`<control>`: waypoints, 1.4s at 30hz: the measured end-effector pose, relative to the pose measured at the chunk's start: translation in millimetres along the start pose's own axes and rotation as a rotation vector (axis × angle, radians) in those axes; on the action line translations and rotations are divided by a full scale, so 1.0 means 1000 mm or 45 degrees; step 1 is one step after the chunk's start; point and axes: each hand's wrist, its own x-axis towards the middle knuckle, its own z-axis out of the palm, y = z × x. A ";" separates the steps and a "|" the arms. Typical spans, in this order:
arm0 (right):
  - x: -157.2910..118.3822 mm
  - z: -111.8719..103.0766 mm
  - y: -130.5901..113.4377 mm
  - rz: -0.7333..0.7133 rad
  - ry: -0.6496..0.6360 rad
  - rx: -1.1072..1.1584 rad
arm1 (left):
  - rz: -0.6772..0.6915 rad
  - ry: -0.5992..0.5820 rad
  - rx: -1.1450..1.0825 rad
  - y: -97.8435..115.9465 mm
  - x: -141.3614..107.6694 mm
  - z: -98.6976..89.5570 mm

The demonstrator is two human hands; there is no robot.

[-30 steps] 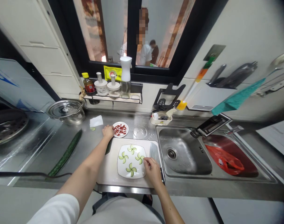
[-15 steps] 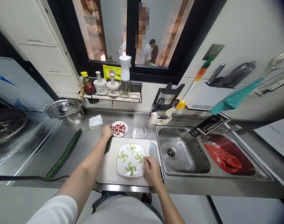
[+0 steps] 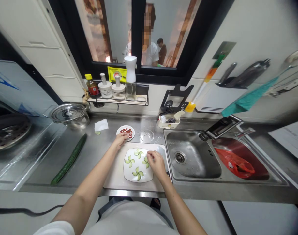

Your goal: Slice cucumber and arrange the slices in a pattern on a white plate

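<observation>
Over the front of a small white plate my left hand reaches in, with its fingertips drawn together at the small red pieces. What those fingers hold, if anything, is too small to see. My right hand is pinched above the right edge of a larger squarish white plate, beside a pinwheel of green slices. Whatever it pinches cannot be made out. Several such pinwheels, apparently of cucumber, lie on that plate. Under it is a pale cutting board.
A whole cucumber lies on the left counter, near a lidded steel pot and a white tissue. A knife blade rests at the board's right. Further right is a double sink with a red bag.
My left hand has moved from the small plate's left rim onto the red pieces. The right hand has shifted slightly up and left, over the right pinwheel. The view has tilted a little.
</observation>
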 end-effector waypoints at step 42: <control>0.042 0.029 0.002 -0.058 -0.240 -0.323 | 0.205 -0.118 0.433 -0.001 -0.070 0.029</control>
